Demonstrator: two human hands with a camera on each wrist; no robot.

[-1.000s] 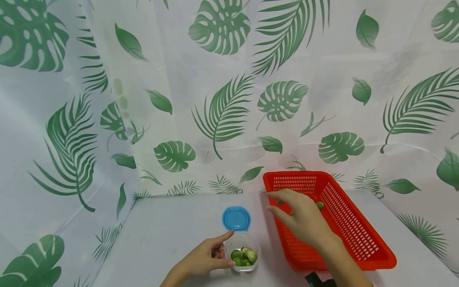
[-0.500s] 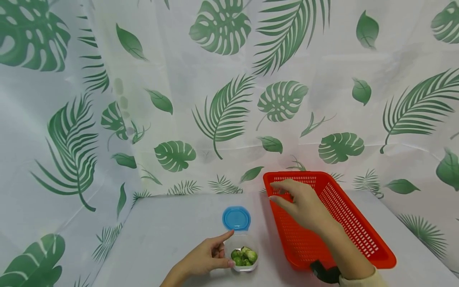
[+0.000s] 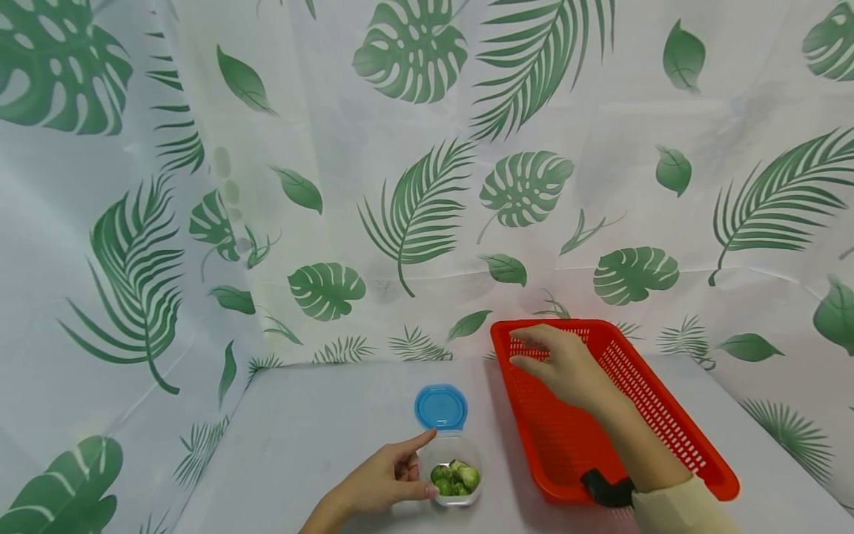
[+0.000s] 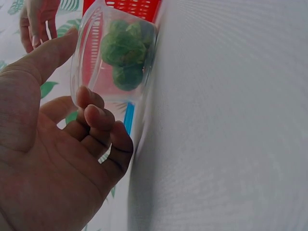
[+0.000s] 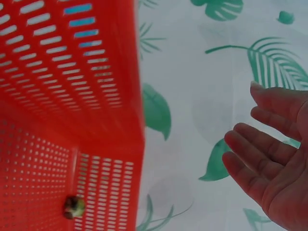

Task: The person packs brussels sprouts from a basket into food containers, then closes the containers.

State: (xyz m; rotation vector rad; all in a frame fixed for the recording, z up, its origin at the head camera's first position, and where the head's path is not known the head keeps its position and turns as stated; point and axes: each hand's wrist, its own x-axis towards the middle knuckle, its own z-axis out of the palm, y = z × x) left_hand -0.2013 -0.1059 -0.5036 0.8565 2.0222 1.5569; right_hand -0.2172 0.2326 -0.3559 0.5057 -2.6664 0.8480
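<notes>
A small clear plastic container (image 3: 455,501) with several Brussels sprouts (image 3: 460,473) in it stands on the table. My left hand (image 3: 383,478) holds its left side, thumb at the near edge and index finger at the far edge; in the left wrist view the other fingers curl beside the container (image 4: 91,53). Just behind it lies a blue lid (image 3: 440,406). My right hand (image 3: 563,367) hovers over the far left part of a red perforated basket (image 3: 687,445), fingers apart and nothing between them. In the right wrist view, one Brussels sprout (image 5: 73,207) lies in the basket.
A white cloth with green leaf prints (image 3: 414,222) hangs behind and at the sides. The white tabletop (image 3: 300,423) extends left of the container. A black strap (image 3: 603,489) on the right wrist hangs over the basket's near rim.
My right hand has risen and moved slightly away and to the right over the basket. The sprout seen beside it earlier is hidden in the head view. The left hand stays put.
</notes>
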